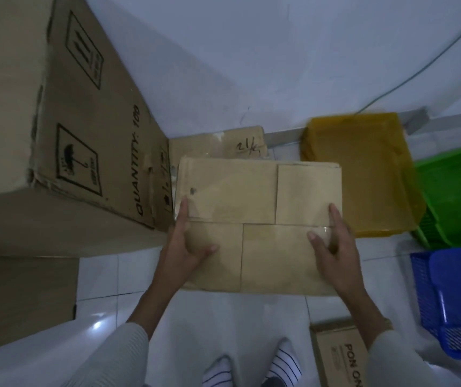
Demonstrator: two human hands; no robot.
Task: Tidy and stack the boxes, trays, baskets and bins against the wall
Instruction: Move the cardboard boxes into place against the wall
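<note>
Both hands lie flat on top of a closed cardboard box [257,219], the left hand [187,247] at its left edge and the right hand [332,247] near its right edge, fingers spread and pressing on the lid, not curled around anything. The box sits near the wall [251,65], seemingly on another carton [223,143] behind and below it, and just beside a tall carton [70,121] on its left. A yellow tray [363,174] lies against the wall to its right, with a green basket [458,191] next to that. Judging by this, the stacking is partly done: at least 2 items look unplaced, a blue basket [458,303] out on the floor [195,317] at the right edge and a small printed box [338,356] near the person's feet.
</note>
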